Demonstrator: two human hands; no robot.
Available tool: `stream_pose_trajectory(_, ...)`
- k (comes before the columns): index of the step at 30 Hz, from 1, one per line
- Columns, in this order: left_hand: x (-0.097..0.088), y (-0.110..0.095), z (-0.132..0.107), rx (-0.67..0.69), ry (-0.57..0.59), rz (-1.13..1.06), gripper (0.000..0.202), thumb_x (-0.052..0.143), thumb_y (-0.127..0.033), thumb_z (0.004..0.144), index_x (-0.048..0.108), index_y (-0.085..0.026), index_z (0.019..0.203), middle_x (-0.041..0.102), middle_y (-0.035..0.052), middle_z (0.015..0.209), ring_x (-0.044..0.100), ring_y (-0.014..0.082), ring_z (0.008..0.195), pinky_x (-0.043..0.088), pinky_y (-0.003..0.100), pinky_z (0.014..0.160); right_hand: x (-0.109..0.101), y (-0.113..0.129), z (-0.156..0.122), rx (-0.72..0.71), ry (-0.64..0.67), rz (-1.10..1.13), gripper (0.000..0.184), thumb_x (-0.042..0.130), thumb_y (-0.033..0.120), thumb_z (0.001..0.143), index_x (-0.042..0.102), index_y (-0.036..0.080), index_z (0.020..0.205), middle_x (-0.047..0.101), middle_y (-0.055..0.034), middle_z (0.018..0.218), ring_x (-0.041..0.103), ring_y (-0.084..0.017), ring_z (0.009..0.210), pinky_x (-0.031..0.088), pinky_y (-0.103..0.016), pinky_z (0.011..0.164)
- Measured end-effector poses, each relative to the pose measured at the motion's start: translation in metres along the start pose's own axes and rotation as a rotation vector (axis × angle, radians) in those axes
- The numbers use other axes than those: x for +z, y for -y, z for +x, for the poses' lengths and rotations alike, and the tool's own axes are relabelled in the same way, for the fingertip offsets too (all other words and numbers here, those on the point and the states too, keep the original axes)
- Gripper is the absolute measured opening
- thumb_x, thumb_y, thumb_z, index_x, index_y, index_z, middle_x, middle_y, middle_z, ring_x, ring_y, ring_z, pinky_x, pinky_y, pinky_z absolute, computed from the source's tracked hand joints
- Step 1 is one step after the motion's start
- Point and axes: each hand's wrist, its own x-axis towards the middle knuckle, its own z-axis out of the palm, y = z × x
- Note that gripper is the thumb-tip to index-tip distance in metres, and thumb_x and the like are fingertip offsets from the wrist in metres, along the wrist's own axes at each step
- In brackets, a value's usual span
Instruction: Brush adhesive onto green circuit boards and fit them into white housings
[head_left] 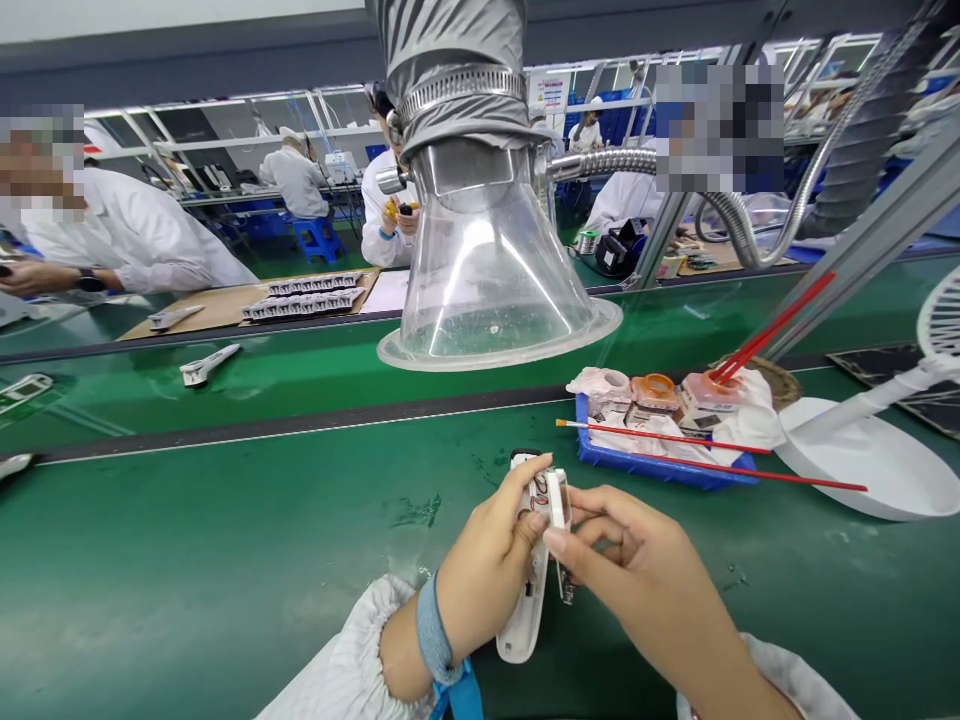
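1 left hand, 1 right hand, 1 white housing between them. Right side: 1 blue tray, 3 pots in it, 2 loose red brushes, 1 white fan. Center: 1 clear fume hood. Far left: 2 white parts.

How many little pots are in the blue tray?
3. A pale pot sits at the left end of the blue tray, an orange pot in the middle, and a pink pot holding red sticks at the right. More could hide under the cloths.

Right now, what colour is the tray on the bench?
The tray is bright blue, shown best in the head view.
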Motion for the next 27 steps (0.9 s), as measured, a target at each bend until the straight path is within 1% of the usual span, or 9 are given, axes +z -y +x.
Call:
stream_pose_trajectory(2, 0.000, 0.000, -0.002, -0.017, 0.010, -0.085, 0.042, 0.035, -0.031, 0.093, 0.037, -0.031, 0.135, 0.050, 0.0027, 0.131, 0.050, 0.0179, 0.113, 0.035, 0.031, 0.096, 0.004, 0.000, -0.004, -0.095, -0.051, -0.102, 0.025, 0.061, 0.039, 0.079, 0.065, 0.020, 0.094, 0.060, -0.0016, 0.070, 0.059, -0.012, 0.056, 0.050, -0.019, 0.047)
stream_pose_trajectory(4, 0.001, 0.000, -0.004, -0.057, 0.002, -0.212, 0.043, 0.033, -0.038, 0.093, 0.038, -0.032, 0.135, 0.048, 0.0032, 0.134, 0.047, 0.0199, 0.117, 0.033, 0.033, 0.099, 0.008, -0.001, -0.006, -0.175, -0.086, -0.198, 0.021, 0.059, 0.036, 0.081, 0.064, 0.021, 0.093, 0.059, -0.0012, 0.072, 0.059, -0.011, 0.056, 0.050, -0.017, 0.045)
stream_pose_trajectory(6, 0.003, 0.000, -0.005, -0.111, -0.038, -0.387, 0.046, 0.033, -0.043, 0.092, 0.034, -0.034, 0.137, 0.048, 0.0037, 0.134, 0.048, 0.0217, 0.117, 0.034, 0.037, 0.099, 0.011, -0.003, -0.009, -0.246, -0.109, -0.267, 0.018, 0.058, 0.033, 0.082, 0.063, 0.021, 0.095, 0.057, -0.0009, 0.074, 0.058, -0.010, 0.056, 0.049, -0.014, 0.044)
stream_pose_trajectory(10, 0.008, -0.003, -0.003, -0.247, -0.112, -0.726, 0.055, 0.042, -0.042, 0.089, 0.021, -0.041, 0.140, 0.053, 0.0049, 0.128, 0.059, 0.0220, 0.101, 0.044, 0.040, 0.089, 0.018, -0.009, -0.012, -0.395, -0.180, -0.408, 0.018, 0.055, 0.032, 0.085, 0.060, 0.019, 0.097, 0.055, -0.0016, 0.074, 0.056, -0.009, 0.056, 0.049, -0.014, 0.043)
stream_pose_trajectory(12, 0.010, -0.007, -0.001, -0.287, -0.141, -0.833, 0.056, 0.046, -0.038, 0.088, 0.022, -0.040, 0.139, 0.052, 0.0060, 0.129, 0.059, 0.0235, 0.101, 0.049, 0.038, 0.081, 0.021, -0.012, -0.014, -0.462, -0.213, -0.488, 0.020, 0.053, 0.033, 0.086, 0.059, 0.018, 0.098, 0.056, -0.0023, 0.074, 0.056, -0.010, 0.054, 0.049, -0.016, 0.044)
stream_pose_trajectory(16, 0.009, -0.011, 0.000, -0.257, -0.135, -0.903, 0.052, 0.050, -0.033, 0.087, 0.028, -0.038, 0.134, 0.048, 0.0083, 0.132, 0.053, 0.0292, 0.111, 0.053, 0.035, 0.070, 0.024, -0.014, -0.015, -0.551, -0.266, -0.570, 0.023, 0.049, 0.035, 0.089, 0.057, 0.017, 0.102, 0.058, -0.0034, 0.076, 0.057, -0.011, 0.054, 0.047, -0.019, 0.044)
stream_pose_trajectory(20, 0.009, -0.009, -0.001, -0.215, -0.123, -0.945, 0.050, 0.053, -0.029, 0.086, 0.033, -0.033, 0.131, 0.050, 0.0099, 0.131, 0.050, 0.0292, 0.116, 0.052, 0.035, 0.075, 0.024, -0.012, -0.012, -0.583, -0.323, -0.591, 0.026, 0.046, 0.040, 0.091, 0.058, 0.018, 0.097, 0.058, -0.0015, 0.072, 0.055, -0.011, 0.052, 0.045, -0.020, 0.044)
stream_pose_trajectory(24, 0.012, -0.010, -0.005, -0.148, -0.131, -1.039, 0.048, 0.053, -0.026, 0.086, 0.035, -0.031, 0.130, 0.051, 0.0096, 0.130, 0.057, 0.0246, 0.106, 0.051, 0.034, 0.079, 0.023, -0.009, -0.011, -0.617, -0.368, -0.597, 0.026, 0.046, 0.041, 0.091, 0.059, 0.018, 0.094, 0.058, -0.0006, 0.070, 0.054, -0.010, 0.050, 0.044, -0.021, 0.045)
stream_pose_trajectory(27, 0.015, -0.013, -0.007, -0.130, -0.145, -1.081, 0.045, 0.051, -0.033, 0.087, 0.037, -0.032, 0.130, 0.051, 0.0089, 0.131, 0.060, 0.0222, 0.099, 0.051, 0.032, 0.077, 0.024, -0.010, -0.011, -0.621, -0.371, -0.613, 0.023, 0.047, 0.037, 0.091, 0.059, 0.018, 0.096, 0.057, -0.0008, 0.070, 0.054, -0.010, 0.052, 0.045, -0.021, 0.046)
